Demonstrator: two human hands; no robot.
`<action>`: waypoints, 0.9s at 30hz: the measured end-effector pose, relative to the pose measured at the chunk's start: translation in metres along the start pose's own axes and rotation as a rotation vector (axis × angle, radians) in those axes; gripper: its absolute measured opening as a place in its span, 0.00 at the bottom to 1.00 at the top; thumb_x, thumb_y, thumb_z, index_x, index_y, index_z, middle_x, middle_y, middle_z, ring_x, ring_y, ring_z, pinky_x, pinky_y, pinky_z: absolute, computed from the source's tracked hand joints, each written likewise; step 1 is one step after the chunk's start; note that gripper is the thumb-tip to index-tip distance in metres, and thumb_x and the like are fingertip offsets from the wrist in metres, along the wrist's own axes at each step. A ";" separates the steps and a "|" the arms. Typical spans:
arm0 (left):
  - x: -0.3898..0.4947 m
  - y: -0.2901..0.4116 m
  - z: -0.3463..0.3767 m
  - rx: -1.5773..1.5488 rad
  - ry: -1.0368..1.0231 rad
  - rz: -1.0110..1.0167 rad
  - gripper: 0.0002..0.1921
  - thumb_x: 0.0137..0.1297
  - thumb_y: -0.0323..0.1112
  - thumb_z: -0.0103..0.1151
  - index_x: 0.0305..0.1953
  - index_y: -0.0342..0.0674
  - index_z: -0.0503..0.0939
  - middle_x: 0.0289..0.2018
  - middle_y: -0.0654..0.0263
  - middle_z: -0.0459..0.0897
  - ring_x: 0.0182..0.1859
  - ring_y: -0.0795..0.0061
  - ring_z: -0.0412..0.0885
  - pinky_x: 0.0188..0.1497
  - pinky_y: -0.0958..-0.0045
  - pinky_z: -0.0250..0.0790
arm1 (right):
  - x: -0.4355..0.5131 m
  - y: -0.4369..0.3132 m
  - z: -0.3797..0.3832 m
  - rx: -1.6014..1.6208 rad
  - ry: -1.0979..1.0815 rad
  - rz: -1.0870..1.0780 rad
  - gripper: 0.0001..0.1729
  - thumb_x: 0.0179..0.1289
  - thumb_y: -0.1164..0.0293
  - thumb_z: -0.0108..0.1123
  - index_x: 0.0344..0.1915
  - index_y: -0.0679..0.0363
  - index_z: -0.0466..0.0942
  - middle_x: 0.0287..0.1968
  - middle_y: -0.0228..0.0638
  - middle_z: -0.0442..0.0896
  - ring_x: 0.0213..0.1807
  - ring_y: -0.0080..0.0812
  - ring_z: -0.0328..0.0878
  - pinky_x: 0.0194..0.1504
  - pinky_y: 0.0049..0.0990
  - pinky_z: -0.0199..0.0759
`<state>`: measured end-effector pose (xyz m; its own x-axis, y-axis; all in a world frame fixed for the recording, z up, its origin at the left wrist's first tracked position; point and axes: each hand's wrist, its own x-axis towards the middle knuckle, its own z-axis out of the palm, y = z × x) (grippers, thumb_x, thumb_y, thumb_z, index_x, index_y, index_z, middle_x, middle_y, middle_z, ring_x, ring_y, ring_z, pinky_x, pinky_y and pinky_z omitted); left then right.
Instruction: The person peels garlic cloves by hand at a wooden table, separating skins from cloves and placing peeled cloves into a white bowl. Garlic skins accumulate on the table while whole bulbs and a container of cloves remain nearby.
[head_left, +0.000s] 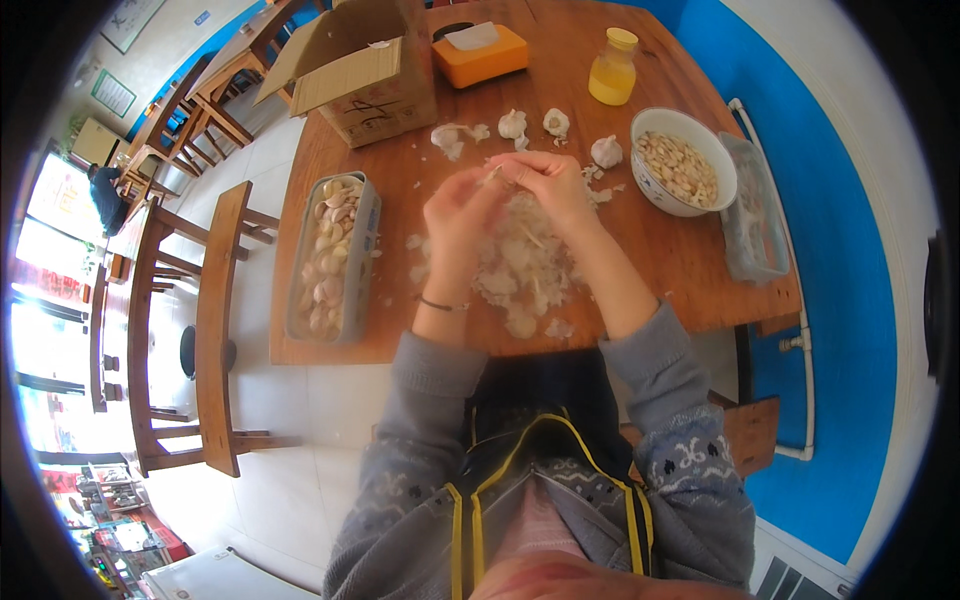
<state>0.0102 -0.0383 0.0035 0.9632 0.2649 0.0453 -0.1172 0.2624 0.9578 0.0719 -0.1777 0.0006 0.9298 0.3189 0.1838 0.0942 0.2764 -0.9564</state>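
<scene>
Both my hands meet above a pile of garlic skins (525, 262) on the wooden table. Between the fingertips is a small piece of garlic (493, 175); whether it is a clove or skin is hard to tell. My left hand (461, 206) looks blurred, its fingers against the piece. My right hand (544, 180) pinches the piece from the other side. Garlic bulbs (512, 124) lie in a loose row beyond the hands. A plastic container of unpeeled garlic cloves (365, 262) stands at the left. To the right, a white bowl (649, 180) holds many garlic cloves.
At the far left of the table (405, 330) stands an open cardboard box (382, 97), beside an orange tissue box (487, 64). A yellow-lidded glass jar (613, 71) is at the back right. A translucent plastic container (757, 217) sits by the blue wall. A person (109, 196) is far off left.
</scene>
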 end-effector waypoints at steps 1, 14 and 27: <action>0.000 0.000 0.000 -0.041 -0.016 -0.021 0.11 0.68 0.29 0.64 0.49 0.31 0.80 0.33 0.63 0.86 0.28 0.80 0.79 0.25 0.82 0.63 | 0.000 -0.002 -0.002 0.011 0.007 0.041 0.13 0.66 0.71 0.65 0.45 0.70 0.86 0.41 0.36 0.88 0.41 0.23 0.83 0.47 0.24 0.78; 0.001 -0.001 -0.004 -0.182 -0.127 -0.046 0.12 0.73 0.34 0.57 0.51 0.33 0.79 0.34 0.62 0.85 0.29 0.80 0.79 0.26 0.79 0.65 | 0.001 0.000 -0.003 -0.371 0.071 -0.077 0.13 0.67 0.68 0.65 0.42 0.68 0.86 0.35 0.36 0.88 0.38 0.26 0.84 0.42 0.27 0.77; 0.007 -0.008 -0.011 -0.199 0.011 -0.175 0.10 0.73 0.35 0.57 0.45 0.34 0.80 0.31 0.64 0.83 0.28 0.79 0.77 0.28 0.79 0.64 | -0.007 -0.002 0.009 -0.556 0.046 -0.234 0.17 0.69 0.61 0.63 0.33 0.66 0.80 0.27 0.34 0.82 0.29 0.25 0.76 0.36 0.28 0.71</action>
<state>0.0155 -0.0283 -0.0074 0.9703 0.2096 -0.1206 0.0048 0.4821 0.8761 0.0622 -0.1724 0.0031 0.8752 0.2639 0.4055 0.4585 -0.1848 -0.8693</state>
